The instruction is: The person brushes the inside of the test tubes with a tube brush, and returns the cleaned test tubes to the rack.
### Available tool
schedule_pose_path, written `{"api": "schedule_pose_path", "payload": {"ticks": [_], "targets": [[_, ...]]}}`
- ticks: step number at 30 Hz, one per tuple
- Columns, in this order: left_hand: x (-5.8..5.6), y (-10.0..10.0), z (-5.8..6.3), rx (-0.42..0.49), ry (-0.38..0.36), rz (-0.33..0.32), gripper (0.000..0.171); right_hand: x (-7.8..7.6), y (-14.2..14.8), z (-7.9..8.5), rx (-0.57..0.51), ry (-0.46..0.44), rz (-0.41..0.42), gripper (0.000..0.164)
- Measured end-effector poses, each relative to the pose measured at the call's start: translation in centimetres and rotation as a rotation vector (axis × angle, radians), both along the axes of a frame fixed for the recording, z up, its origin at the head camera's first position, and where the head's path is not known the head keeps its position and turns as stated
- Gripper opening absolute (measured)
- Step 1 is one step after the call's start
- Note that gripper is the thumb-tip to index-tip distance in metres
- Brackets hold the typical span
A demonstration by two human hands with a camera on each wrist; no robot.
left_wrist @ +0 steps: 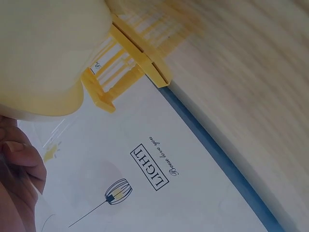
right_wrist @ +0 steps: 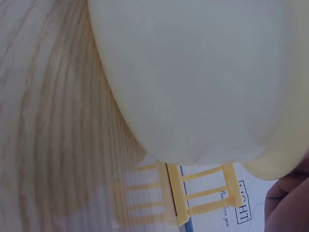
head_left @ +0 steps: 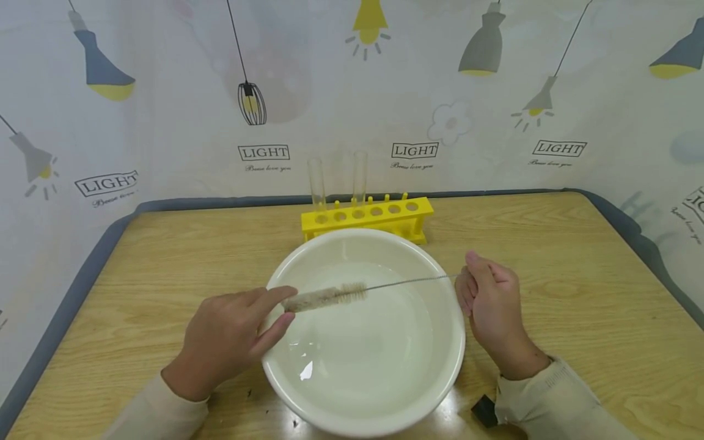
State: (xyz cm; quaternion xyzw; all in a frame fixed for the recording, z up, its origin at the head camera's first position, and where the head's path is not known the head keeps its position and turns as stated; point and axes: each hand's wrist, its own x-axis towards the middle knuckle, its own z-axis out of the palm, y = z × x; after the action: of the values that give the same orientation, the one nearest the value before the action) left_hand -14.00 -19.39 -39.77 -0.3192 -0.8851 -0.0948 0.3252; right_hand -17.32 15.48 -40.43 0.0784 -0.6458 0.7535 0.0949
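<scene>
Passing partway into what looks like a clear tube (head_left: pixel 310 301), the bristle brush (head_left: pixel 354 292) lies nearly level above the basin (head_left: pixel 341 249), the end of its bristles splaying outside. The left hand (head_left: pixel 228 333) pinches the tube's far end between thumb and fingers; the right hand (head_left: pixel 495 299) is curled round the end of the wire handle (head_left: pixel 407 282). Below sits what seems to be water (head_left: pixel 357 348). Behind the basin, a yellow rack (head_left: pixel 366 220) on the worktop (head_left: pixel 583 287) carries two upright tubes (head_left: pixel 317 180).

Scrubbing this tube appears under way; withdrawing the brush, and probably rinsing and racking, would remain. Whether the two racked tubes are already washed cannot be told.

The tube's walls barely show against the bristles, and the right fist hides the handle's tip. A dark object (head_left: pixel 484 411) is partly covered by the right sleeve (head_left: pixel 555 397). Both wrist views show mostly the basin's outside, with only cut-off fingers.
</scene>
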Motion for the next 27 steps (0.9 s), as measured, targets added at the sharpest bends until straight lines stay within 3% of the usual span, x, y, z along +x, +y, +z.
{"api": "schedule_pose_path", "payload": {"ticks": [27], "targets": [[0.06,0.10,-0.17,0.008,-0.005,0.023,0.038,0.00,-0.04,-0.15,0.031,-0.032,-0.006,0.051]]}}
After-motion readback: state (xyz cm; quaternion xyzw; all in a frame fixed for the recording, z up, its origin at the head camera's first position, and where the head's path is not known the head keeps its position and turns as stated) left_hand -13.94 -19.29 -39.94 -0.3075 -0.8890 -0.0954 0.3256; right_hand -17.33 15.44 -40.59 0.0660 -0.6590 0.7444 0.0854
